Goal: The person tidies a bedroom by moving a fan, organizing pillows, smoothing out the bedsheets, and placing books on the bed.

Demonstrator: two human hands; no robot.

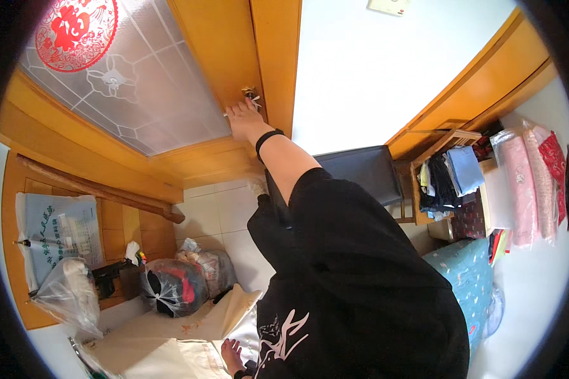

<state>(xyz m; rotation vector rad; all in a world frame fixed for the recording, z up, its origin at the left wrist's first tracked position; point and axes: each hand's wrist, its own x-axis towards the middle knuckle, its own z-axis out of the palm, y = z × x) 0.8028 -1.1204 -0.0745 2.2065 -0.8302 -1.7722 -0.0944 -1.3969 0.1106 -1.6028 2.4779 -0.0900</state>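
My right hand (245, 120), with a black band at its wrist, is closed on the door handle (251, 95) of an orange-brown wooden door (215, 47). The fingers cover most of the handle; a small white tie hangs by its metal plate. Patterned frosted glass (148, 82) fills the door's middle, with a round red paper cutout (76, 31) on it. My left hand (232, 357) hangs low, fingers loosely apart and nothing in them, beside cream cloth (164, 357).
A dark padded seat (360, 174) stands beneath my right arm. Folded clothes (452, 174) sit on a wooden rack at right, near bagged pink bedding (518, 189). Stuffed clear bags (174, 287) lie at left, below a hanging blue plastic bag (60, 227) and a wooden rail (101, 188).
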